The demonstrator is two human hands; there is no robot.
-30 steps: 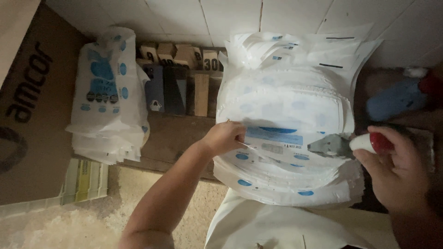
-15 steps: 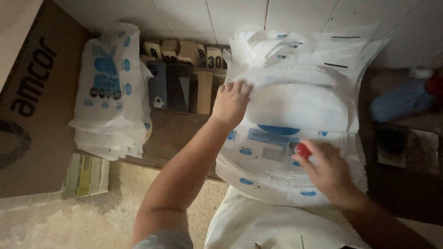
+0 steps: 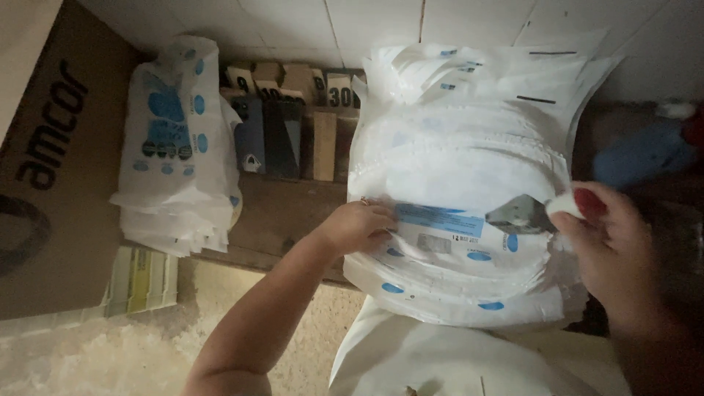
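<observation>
White plastic bags [image 3: 455, 183] with blue spots — stacked, curled; left hand [image 3: 356, 226] presses them flat-fingered, right hand [image 3: 609, 235] grips a stamp [image 3: 539, 213].

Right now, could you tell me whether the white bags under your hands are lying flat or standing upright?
Lying flat. The white bags are stacked in overlapping layers, the left hand pressing on the top one.

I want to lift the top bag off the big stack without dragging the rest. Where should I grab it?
Probably the top bag's far edge, coming from above: there the bags fan out with loose edges, while the near edges lie tightly layered under the left hand.
</observation>
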